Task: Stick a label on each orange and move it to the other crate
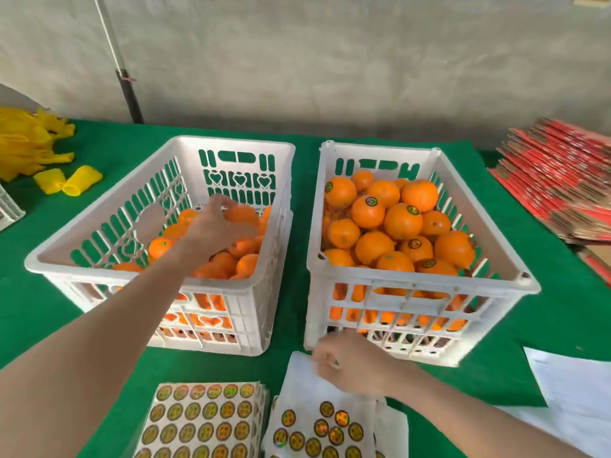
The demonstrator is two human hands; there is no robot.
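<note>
My left hand (218,226) reaches deep into the left crate (238,142), its blurred fingers (224,202) curled round the top of an orange (243,215) at the far side of the pile. I judge the fruit firm, fairly heavy for its size and prone to roll, with a waxy skin, so I would cup it across its widest part and not pinch it. The forearm stretches forward over the crate's near rim, the wrist bent down.

My right hand (350,361) rests knuckles up on the counter (49,309), at the far edge of the part-used label sheet (330,424). Its fingers are tucked under; whether they pinch a label I cannot tell. Labels are thin and floppy, best lifted by an edge. The right crate (413,282) holds labelled oranges (403,221).
</note>
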